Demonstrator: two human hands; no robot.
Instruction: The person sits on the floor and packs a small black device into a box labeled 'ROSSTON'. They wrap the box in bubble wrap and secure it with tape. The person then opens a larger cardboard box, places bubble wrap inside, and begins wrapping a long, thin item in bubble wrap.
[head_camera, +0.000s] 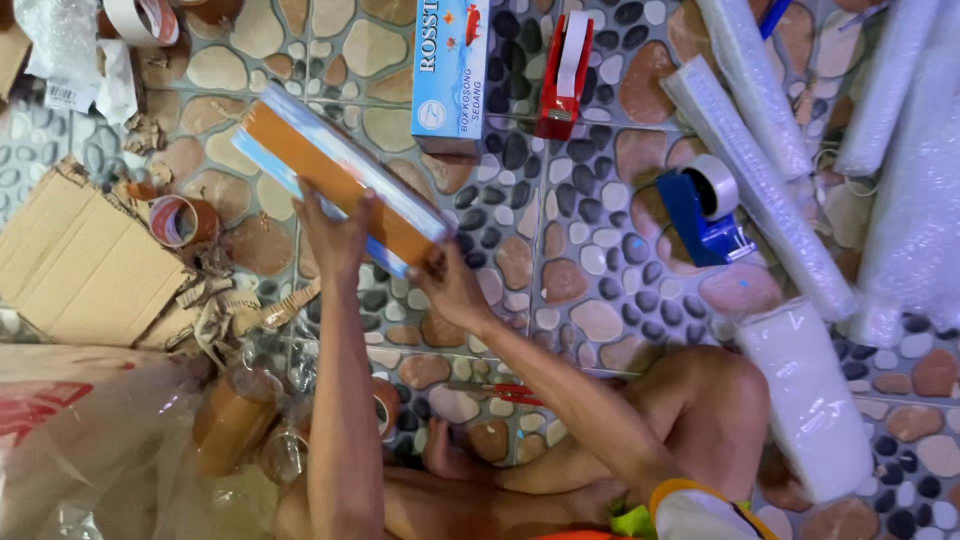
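- The person sits on the pebble-patterned floor (590, 260), bare legs folded at the near edge of the view.
- Just beyond the legs, small red-handled scissors (510, 392) lie on the floor, between the two forearms.
- Near left corner: clear plastic bags (90, 440) with rolls of brown packing tape (228, 425) beside them.
- Near right: a white foam-wrap bundle (805, 400) lies beside the knee.
- The left hand (335, 235) grips the near long edge of a flat blue box with a brown-taped face (340, 180), fingers closed on it; the box is held tilted above the floor, left of centre.
- The right hand (450, 285) is clamped on the box's lower right corner, so both hands carry it, a short way apart.
- Left of the hands, flattened cardboard (80, 260) and torn cardboard scraps lie on the floor, with a tape roll (180, 220) just beside them.
- Right of the hands, a blue tape dispenser (700, 210) stands on the floor.
- Farther off, an upright blue-and-white carton (450, 70) stands at the far edge, with a red tape dispenser (565, 75) just beside it.
- Far right: several rolls of bubble wrap (760, 180) lie side by side, slanting toward the far right corner.
- Far left corner: another tape roll (140, 20) and crumpled plastic wrap (70, 50).
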